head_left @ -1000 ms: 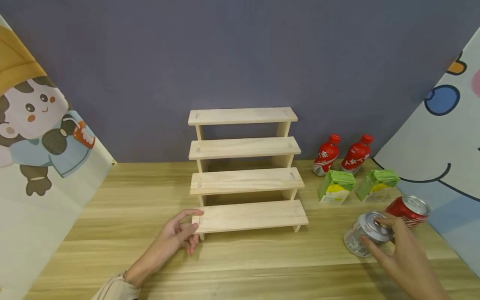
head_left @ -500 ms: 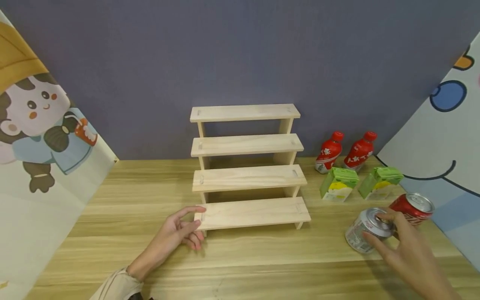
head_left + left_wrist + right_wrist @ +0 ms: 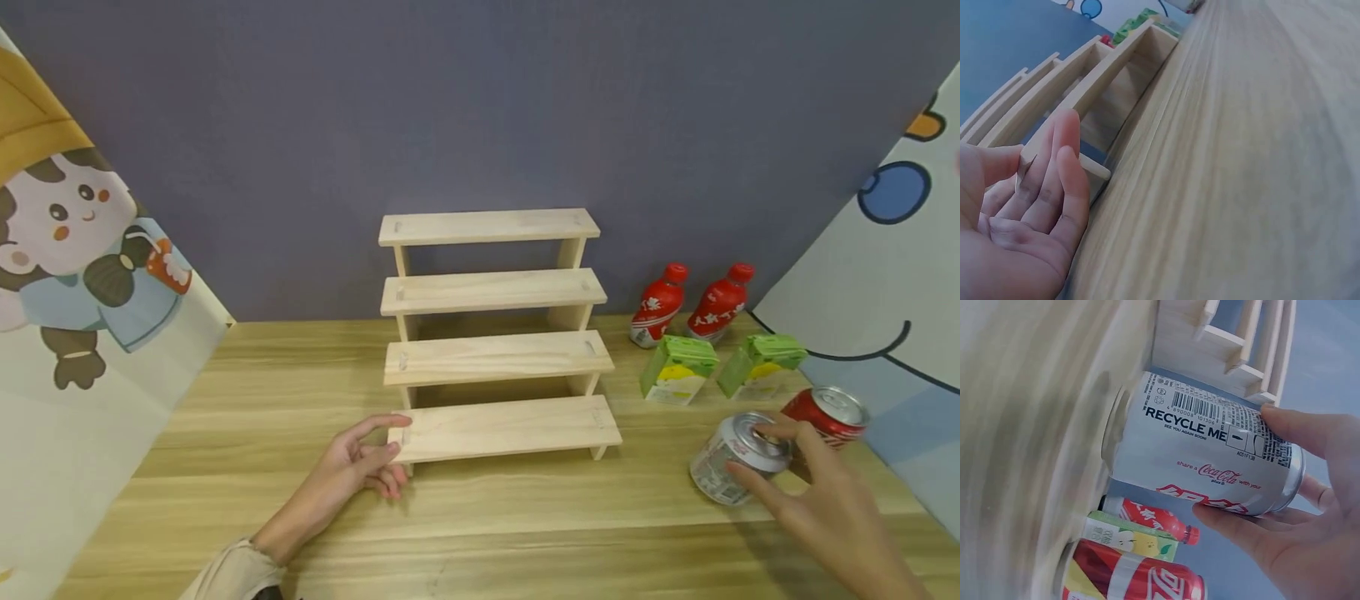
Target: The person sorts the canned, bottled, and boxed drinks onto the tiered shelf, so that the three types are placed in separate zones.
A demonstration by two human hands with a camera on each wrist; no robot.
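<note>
A pale wooden four-step display rack (image 3: 498,357) stands on the table. My left hand (image 3: 341,472) pinches the left end of its lowest step, thumb on the front edge and index finger on top. In the left wrist view, the other fingers (image 3: 1072,187) curl below the board. My right hand (image 3: 828,504) grips a silver-white Coca-Cola can (image 3: 727,467) near its top, thumb on one side and fingers on the other. The can is upright, with its lettering visible in the right wrist view. Close behind it stands a red soda can (image 3: 813,417), partly covered by the hand.
Two green juice cartons (image 3: 678,371) stand behind the cans, and two red bottles (image 3: 658,308) stand behind those by the grey back wall (image 3: 480,108). Printed side panels (image 3: 847,275) bound the wood-grain table (image 3: 480,533) on both sides.
The head view has shifted slightly. Both hands keep their holds, and the rack, cans, cartons and bottles show no clear movement.
</note>
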